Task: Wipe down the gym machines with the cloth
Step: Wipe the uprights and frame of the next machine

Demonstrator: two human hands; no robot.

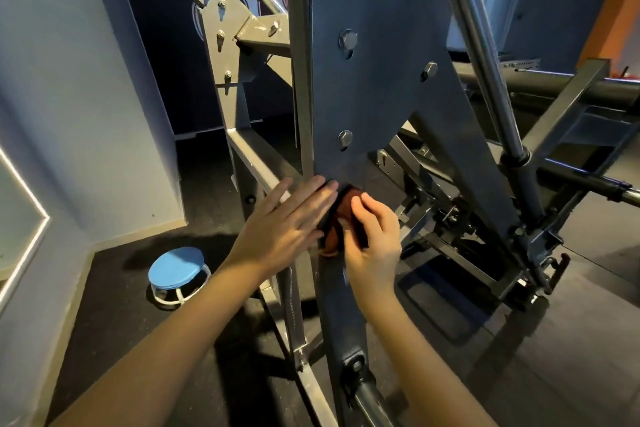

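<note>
**Cloth wadded on the machine's upright, mid-wipe**

The step in hand looks like the wiping itself, on one machine (pixel 301 80), a tall frame of dark and grey steel. The cloth (pixel 341 215), rust-coloured with a dark edge, is bunched against the frame at the narrow lower end of the bolted plate (pixel 374 87), where the plate runs down into a dark beam (pixel 337 315). The right hand (pixel 374 246) has its grip clamped on the cloth, thumb on top and fingers curled round the wad. The left hand (pixel 291 218) lies flat just beside it, its grip apart and its fingers straight, the fingertips at the cloth's dark edge.

As bunched as it is, the cloth would cover little steel. The next move probably calls for spreading or refolding it, perhaps with the flat left hand helping. A firm pass could then go down the beam or up over the plate and round the bolt heads (pixel 347 39).

Most of the cloth is hidden between the hands, so its full size cannot be told. The dim light gives no sign of which surfaces are already clean. The machine's top and right side are cut off. A blue-topped stool (pixel 176 269) stands on the floor (pixel 114 288) well apart to the left.
</note>
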